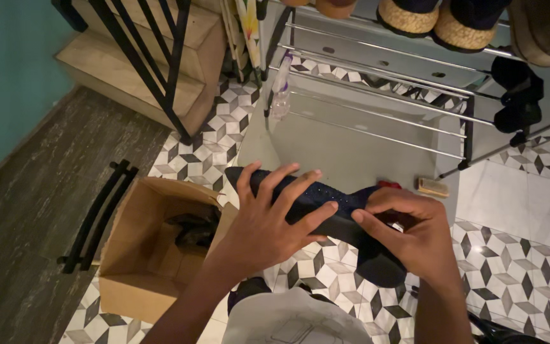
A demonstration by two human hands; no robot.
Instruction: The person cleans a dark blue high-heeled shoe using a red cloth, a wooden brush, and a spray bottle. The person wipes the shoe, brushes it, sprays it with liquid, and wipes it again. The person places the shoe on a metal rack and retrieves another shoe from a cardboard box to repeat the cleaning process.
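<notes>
Both hands are on a dark navy shoe point(345, 213) held up over the patterned tile floor point(517, 280), roughly dead center of the view. The left hand point(262, 220) lies across the top of the toe end with fingers spread wide and fairly flat, palm down on the fabric, more pressing and steadying than squeezing. The right hand point(408, 232) is curled around the other end of the shoe, fingers bent in tight and thumb tucked against the side, so it has a proper grip. The shoe runs from about 10 o'clock to 4 o'clock, toe pointing up-left.

At 8 o'clock from the shoe there's an open cardboard box point(141, 255) on the floor with something dark inside, can't really tell what it is. Just left of the box lies a black metal bar thing point(97, 213) on the darker wood-look floor.

Up at 12 o'clock is a metal shoe rack point(377, 95) with chrome rails, and a couple of woven-soled shoes point(437, 22) sit on its top shelf around 1 o'clock. A small clear spray bottle point(281, 89) stands by the rack's left edge. A small brush point(432, 186) sits just past the right hand at 2 o'clock. Wooden stairs point(148, 57) with a black railing are off at 10 o'clock.
</notes>
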